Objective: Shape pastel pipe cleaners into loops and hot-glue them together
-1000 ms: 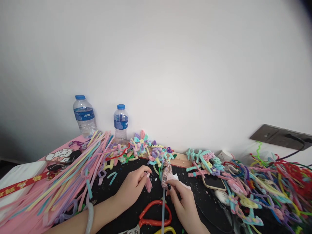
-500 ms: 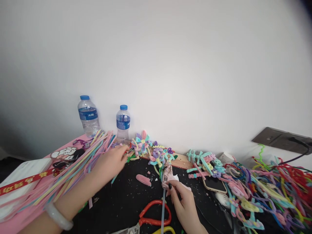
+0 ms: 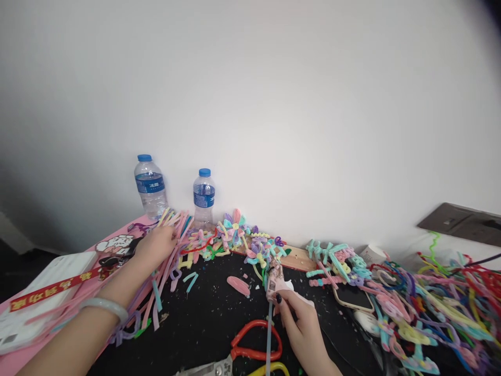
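My left hand [image 3: 156, 245] lies over a bundle of pastel pipe cleaners [image 3: 183, 224] on the left, its fingers together and curled into the strands. Their tips are partly hidden. My right hand [image 3: 301, 324], with dark nail polish, is closed on a pale pink hot glue gun [image 3: 273, 286], whose far end is stained brown. A long translucent glue stick [image 3: 269, 339] sticks out of it towards me. A loose pink fuzzy oval piece [image 3: 238, 286] rests on the black surface between the hands. Beyond the glue gun sit pastel pipe-cleaner flowers [image 3: 235, 227].
Red-handled scissors [image 3: 256, 356] and a yellow handle [image 3: 274, 368] lie at the front. Two water bottles [image 3: 151, 188] stand by the wall. A phone [image 3: 354, 298], a white mouse [image 3: 366, 321] and tangled pipe cleaners [image 3: 450, 308] fill the right; a white box [image 3: 47, 292] is left.
My left hand has moved left from beside the flowers onto the pipe-cleaner bundle. My right hand keeps hold of the glue gun. The view has shifted slightly left.
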`<move>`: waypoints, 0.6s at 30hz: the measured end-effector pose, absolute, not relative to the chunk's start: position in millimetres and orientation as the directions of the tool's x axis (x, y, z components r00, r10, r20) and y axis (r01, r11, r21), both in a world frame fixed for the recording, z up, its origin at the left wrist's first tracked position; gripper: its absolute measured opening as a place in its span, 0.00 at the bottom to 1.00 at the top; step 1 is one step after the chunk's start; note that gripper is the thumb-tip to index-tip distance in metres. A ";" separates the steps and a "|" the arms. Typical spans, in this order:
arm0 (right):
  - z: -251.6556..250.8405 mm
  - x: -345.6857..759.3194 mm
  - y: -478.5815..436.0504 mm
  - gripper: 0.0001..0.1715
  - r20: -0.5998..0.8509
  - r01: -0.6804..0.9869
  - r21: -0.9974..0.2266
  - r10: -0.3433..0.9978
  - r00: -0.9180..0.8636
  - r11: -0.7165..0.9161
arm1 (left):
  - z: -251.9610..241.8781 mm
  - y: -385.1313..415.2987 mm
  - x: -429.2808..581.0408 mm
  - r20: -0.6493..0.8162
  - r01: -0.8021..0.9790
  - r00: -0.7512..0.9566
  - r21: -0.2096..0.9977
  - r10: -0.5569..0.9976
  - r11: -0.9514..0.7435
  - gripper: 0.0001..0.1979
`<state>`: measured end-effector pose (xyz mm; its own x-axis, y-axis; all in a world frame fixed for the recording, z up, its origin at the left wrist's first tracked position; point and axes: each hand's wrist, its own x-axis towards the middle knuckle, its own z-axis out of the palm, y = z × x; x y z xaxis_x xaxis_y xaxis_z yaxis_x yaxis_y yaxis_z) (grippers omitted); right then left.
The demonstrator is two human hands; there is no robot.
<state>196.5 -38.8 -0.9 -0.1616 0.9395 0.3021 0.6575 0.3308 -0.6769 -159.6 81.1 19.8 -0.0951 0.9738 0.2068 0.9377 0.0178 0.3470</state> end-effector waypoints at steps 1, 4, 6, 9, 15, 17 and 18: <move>-0.6 196.3 -38.9 0.17 0.305 0.660 -0.673 0.938 -0.166 0.335 | 20.2 80.8 -157.3 0.186 0.943 -0.108 0.331 0.976 0.041 0.09; -0.5 196.2 -39.0 0.17 0.308 0.664 -0.665 0.935 -0.174 0.342 | 22.7 80.2 -151.3 0.164 0.953 -0.152 0.286 0.975 0.101 0.14; -0.7 196.5 -39.1 0.17 0.307 0.663 -0.666 0.936 -0.174 0.342 | 23.3 80.7 -148.6 0.156 0.957 -0.148 0.274 0.977 0.101 0.15; -0.9 196.8 -39.2 0.18 0.306 0.653 -0.675 0.935 -0.178 0.345 | 22.4 81.9 -147.1 0.115 0.960 -0.140 0.260 0.983 0.106 0.13; -0.1 196.4 -39.5 0.17 0.303 0.638 -0.687 0.935 -0.184 0.348 | 31.1 75.6 -143.6 0.210 0.964 -0.147 0.251 0.967 0.092 0.12; 0.1 196.7 -39.8 0.18 0.303 0.638 -0.687 0.936 -0.182 0.347 | 35.5 72.5 -140.1 0.277 0.963 -0.149 0.258 0.949 0.076 0.11; 0.0 196.9 -39.9 0.18 0.304 0.641 -0.685 0.935 -0.182 0.347 | 37.1 71.3 -138.3 0.309 0.962 -0.147 0.265 0.940 0.064 0.11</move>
<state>196.9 -39.9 0.0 -0.1819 0.9353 0.3035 0.6405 0.3469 -0.6851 -138.3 71.3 37.1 -0.1474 0.9397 0.3087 0.9623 0.0640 0.2645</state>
